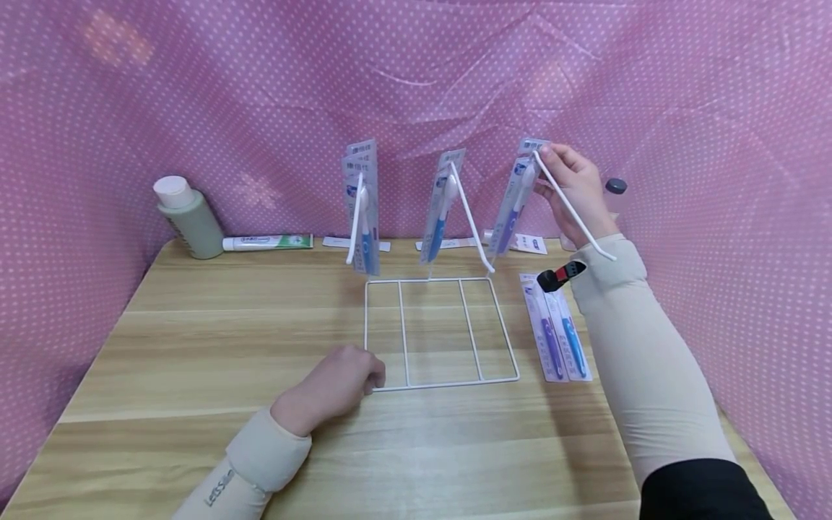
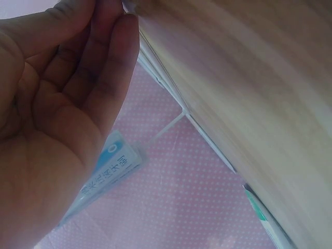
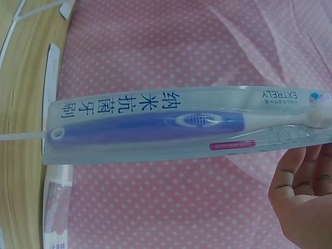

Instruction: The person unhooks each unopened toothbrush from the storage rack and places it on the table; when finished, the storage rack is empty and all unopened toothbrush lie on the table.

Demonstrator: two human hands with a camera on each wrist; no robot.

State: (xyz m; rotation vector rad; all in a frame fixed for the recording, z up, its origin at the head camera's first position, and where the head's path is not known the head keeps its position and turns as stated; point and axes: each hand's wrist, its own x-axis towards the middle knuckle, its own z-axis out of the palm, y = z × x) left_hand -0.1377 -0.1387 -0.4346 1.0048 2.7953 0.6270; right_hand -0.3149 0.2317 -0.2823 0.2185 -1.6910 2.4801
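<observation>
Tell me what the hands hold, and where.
Right hand holds a packaged purple toothbrush by its pack's top end. Left hand touches the white wire rack at its near left corner; any grip is unclear.

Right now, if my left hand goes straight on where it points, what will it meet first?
Your left hand meets the wire base at once: its fingers are at the near left corner. Past that, the left inner bar looks next, though height is hard to judge.
</observation>
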